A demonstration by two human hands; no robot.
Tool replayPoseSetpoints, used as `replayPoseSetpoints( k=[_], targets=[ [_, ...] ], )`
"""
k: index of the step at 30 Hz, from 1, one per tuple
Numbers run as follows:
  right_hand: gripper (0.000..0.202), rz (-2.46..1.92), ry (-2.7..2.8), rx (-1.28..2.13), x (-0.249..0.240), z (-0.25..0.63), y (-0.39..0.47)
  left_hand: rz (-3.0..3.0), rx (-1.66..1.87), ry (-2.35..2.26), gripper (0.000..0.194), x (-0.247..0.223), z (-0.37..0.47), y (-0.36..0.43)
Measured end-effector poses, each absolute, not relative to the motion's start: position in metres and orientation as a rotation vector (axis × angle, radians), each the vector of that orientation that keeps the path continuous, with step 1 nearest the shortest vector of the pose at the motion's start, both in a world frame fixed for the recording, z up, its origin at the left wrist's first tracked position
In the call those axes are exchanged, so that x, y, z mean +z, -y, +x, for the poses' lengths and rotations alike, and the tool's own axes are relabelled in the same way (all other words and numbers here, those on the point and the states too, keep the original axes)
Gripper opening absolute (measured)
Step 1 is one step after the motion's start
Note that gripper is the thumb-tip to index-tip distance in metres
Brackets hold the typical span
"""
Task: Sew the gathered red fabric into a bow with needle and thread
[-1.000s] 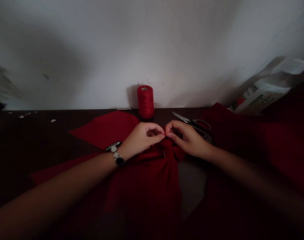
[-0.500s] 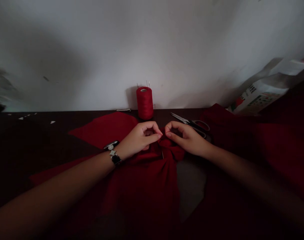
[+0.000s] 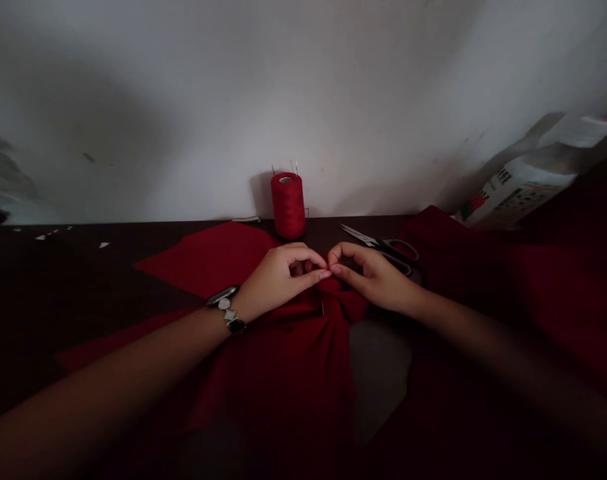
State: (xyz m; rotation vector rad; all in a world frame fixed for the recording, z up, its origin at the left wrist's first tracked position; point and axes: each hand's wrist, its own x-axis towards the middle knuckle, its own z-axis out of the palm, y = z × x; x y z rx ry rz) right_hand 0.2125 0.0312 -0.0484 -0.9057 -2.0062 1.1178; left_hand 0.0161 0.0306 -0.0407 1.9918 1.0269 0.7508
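Note:
My left hand (image 3: 296, 272) and my right hand (image 3: 366, 275) meet fingertip to fingertip above red fabric (image 3: 288, 360). Each is closed in a pinch of thumb and forefinger. Whatever lies between the fingertips is too fine and dark to make out. Just below them the fabric is bunched into folds. A thin, pale needle-like sliver (image 3: 323, 307) shows upright against the cloth; whether it hangs or is stuck in cannot be told. A watch and a bracelet (image 3: 228, 313) are on my left wrist.
Behind my hands stands a cone of red thread (image 3: 288, 207) with several needles or pins in its top. Scissors (image 3: 378, 245) lie beyond my right hand. A cut red piece (image 3: 208, 257) is at left, white scraps (image 3: 104, 245) farther left. A labelled bottle (image 3: 523, 187) leans by the wall.
My left hand has shifted slightly right, its thumb and forefinger stretching until the tips touch my right fingertips. My right hand has stayed almost in place.

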Motion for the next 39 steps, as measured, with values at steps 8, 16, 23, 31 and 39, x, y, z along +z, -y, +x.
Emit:
replayPoseSetpoints(
  k=[8,16,23,31,39],
  targets=[
    [0.012,-0.931,1.997,1.152,-0.0481,0.2123,-0.0316,2.103,0.798,-1.006,0.019,-0.0358,0.0175,-0.0271],
    [0.013,-0.942,1.931,1.245,-0.0502,0.2125,-0.0337,2.182,0.769,-0.987,0.016,-0.0358,0.0142,-0.0290],
    [0.012,-0.922,1.930,1.262,-0.0482,0.2122,-0.0333,1.985,0.784,-1.058,0.012,-0.0332,0.0155,-0.0275],
    [0.011,-0.924,1.941,1.234,-0.0484,0.2118,-0.0337,2.160,0.866,-1.061,0.010,-0.0381,0.0178,-0.0286],
    [0.011,-0.917,1.936,1.223,-0.0495,0.2101,-0.0350,2.216,0.845,-1.007,0.015,-0.0325,0.0172,-0.0282]
  ],
)
